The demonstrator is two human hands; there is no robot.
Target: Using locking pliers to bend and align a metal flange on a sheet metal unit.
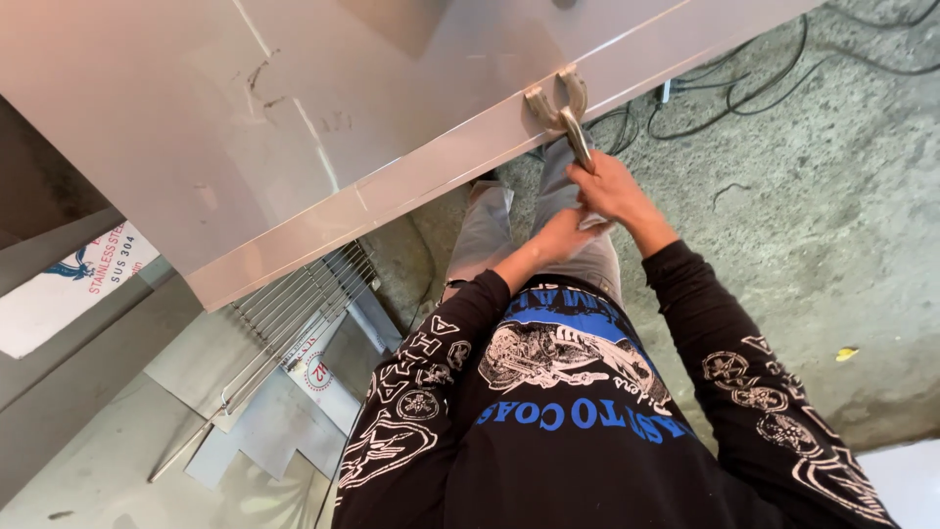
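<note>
Clamp (558,106) seated on steel sheet (294,118) edge; right hand (612,186) clenched round its handle; left hand (560,235) fingers' state unclear; clamping apparently unfinished.

A white rectangular label (69,284) with red and blue print sits at far left, and a smaller white sticker (315,370) with red print lies on floor sheets.

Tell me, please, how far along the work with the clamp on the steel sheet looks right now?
Done: the locking clamp already sits over the folded edge of the steel sheet. In hand: the right hand grips the clamp's handle, with the left hand closed just below it. Left: whether the clamp is fully locked cannot be told; loose sheet offcuts and a wire rack lie on the floor.
</note>
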